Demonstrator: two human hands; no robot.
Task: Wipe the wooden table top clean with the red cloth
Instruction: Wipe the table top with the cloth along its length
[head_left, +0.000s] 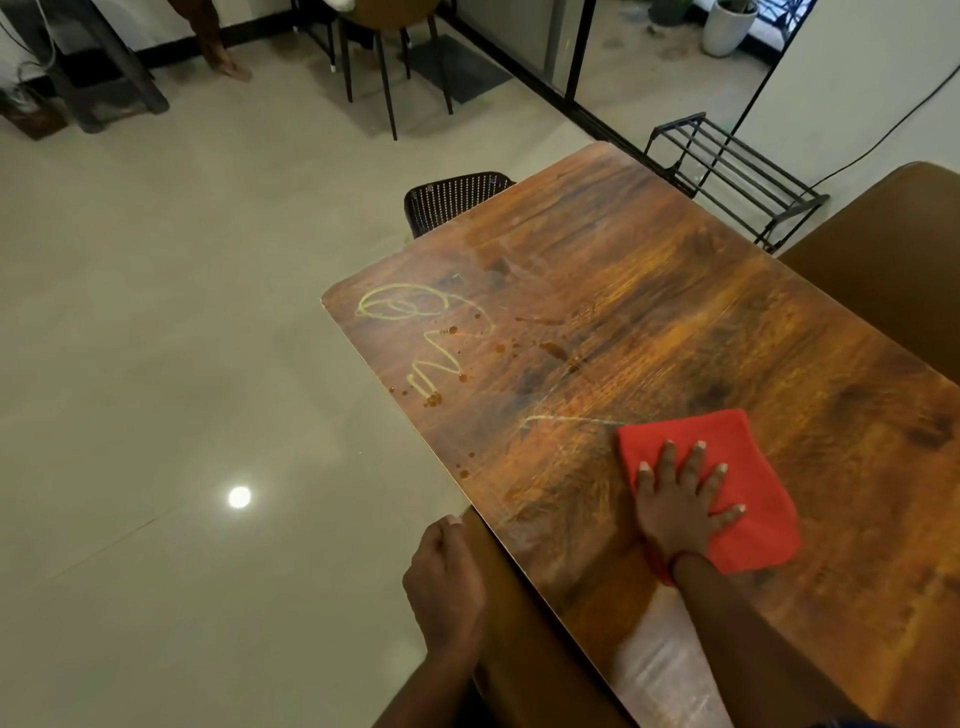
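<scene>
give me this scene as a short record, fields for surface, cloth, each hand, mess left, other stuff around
surface: wooden table top
cloth: red cloth, flat on the table's near part
right hand: right hand pressed flat on the cloth, fingers spread
left hand: left hand gripping the table's left edge
mess left: yellow squiggle and brown drops at the left end, apart from the cloth
around: dark chair, metal rack

The cloth lies on the table top under the right hand. Scribbled lines and drops lie beyond and left of that hand. The left hand sits at the table's edge, left of the right hand.
</scene>
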